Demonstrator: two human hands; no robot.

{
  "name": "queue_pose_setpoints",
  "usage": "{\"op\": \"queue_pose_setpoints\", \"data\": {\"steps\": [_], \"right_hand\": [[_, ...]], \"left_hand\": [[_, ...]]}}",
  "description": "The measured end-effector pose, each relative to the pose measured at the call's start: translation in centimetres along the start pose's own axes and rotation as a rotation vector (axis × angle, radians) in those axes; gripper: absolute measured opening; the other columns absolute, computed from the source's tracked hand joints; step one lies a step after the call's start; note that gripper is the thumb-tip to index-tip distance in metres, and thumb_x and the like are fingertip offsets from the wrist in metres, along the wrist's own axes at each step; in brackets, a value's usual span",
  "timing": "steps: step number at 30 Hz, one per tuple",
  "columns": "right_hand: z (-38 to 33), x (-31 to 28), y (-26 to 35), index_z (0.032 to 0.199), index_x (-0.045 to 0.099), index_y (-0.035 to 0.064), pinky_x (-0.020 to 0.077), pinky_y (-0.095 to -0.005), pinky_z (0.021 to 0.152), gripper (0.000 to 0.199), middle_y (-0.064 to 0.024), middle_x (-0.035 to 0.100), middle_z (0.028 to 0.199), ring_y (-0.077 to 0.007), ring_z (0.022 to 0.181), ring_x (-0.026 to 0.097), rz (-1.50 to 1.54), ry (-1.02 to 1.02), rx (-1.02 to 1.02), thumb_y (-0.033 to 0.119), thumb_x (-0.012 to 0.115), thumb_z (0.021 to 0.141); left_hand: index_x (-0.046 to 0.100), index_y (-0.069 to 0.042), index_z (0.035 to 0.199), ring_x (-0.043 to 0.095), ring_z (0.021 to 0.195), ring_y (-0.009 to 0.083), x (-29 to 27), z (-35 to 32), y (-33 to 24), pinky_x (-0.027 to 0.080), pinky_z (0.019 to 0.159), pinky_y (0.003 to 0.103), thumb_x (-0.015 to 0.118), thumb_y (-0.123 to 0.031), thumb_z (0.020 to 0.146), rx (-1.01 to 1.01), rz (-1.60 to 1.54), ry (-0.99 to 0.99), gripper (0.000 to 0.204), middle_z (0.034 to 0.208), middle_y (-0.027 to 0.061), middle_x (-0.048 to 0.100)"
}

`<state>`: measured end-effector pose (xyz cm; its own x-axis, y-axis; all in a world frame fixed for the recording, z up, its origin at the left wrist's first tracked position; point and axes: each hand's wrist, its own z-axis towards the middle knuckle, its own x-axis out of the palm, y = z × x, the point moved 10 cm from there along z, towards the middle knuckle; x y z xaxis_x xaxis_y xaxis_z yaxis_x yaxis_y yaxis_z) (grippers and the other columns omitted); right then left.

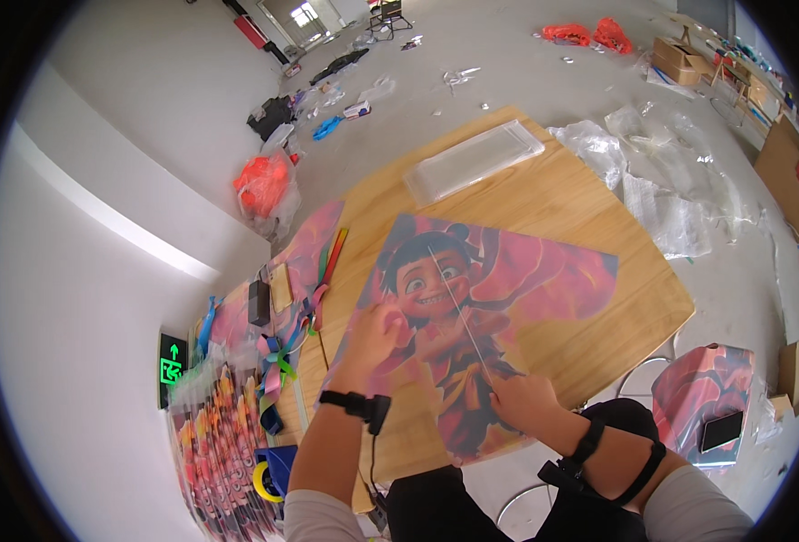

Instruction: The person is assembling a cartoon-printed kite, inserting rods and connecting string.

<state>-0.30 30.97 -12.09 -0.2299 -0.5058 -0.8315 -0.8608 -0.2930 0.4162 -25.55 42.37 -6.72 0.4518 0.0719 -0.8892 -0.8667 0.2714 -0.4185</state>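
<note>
A kite sheet (pixel 553 271) printed with a cartoon child among pink and orange flames lies on the wooden table in front of me. A thin pale rod (pixel 455 303) runs slantwise down over the printed figure. My right hand (pixel 524 403) is closed at the rod's lower end, thumb and forefinger pinched on it. At the sheet's left side, my left hand (pixel 381 332) rests with its fingers curled against the pink part of the print. Its fingertips are partly blurred into the print, and it seems to grip the sheet there.
A clear plastic tray (pixel 474 163) lies at the table's (pixel 639 336) far edge. On the left are coloured ribbons (pixel 277 366), a black box (pixel 258 303) and stacked printed sheets (pixel 228 452). A phone (pixel 721 432) lies on a print-covered stool at right. Plastic wrap (pixel 662 181) litters the floor.
</note>
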Motion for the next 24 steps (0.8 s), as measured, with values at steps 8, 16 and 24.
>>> {"op": "queue_pose_setpoints", "data": {"steps": [8,16,24], "right_hand": [[-0.6,0.5,1.2,0.088,0.073,0.0127,0.0573,-0.0458,0.068,0.022,-0.0092,0.073,0.082,-0.0308,0.08,0.073,0.069,-0.132,-0.105,0.029,0.058,0.092],[-1.2,0.5,1.4,0.087,0.072,0.0131,0.0566,-0.0448,0.064,0.021,-0.008,0.072,0.077,-0.03,0.075,0.072,0.043,-0.096,-0.146,0.03,0.06,0.091],[-1.5,1.1,1.3,0.085,0.069,0.0121,0.0557,-0.044,0.058,0.023,-0.0065,0.07,0.07,-0.0301,0.066,0.07,0.07,-0.089,-0.166,0.033,0.061,0.092]], "left_hand": [[0.064,-0.006,0.12,0.062,0.107,0.0351,4.3,5.9,0.8,0.052,0.091,0.041,0.063,-0.002,0.091,-0.126,-0.127,-0.254,0.029,0.114,0.0159,0.064],[0.067,-0.008,0.117,0.062,0.102,0.0305,4.4,4.9,1.1,0.052,0.084,0.038,0.059,0.002,0.093,-0.069,-0.048,-0.405,0.027,0.109,0.013,0.062],[0.068,-0.013,0.107,0.061,0.104,0.0327,3.8,4.6,-0.3,0.046,0.092,0.045,0.06,0.0,0.091,-0.127,0.069,-0.481,0.022,0.11,0.0091,0.064]]}}
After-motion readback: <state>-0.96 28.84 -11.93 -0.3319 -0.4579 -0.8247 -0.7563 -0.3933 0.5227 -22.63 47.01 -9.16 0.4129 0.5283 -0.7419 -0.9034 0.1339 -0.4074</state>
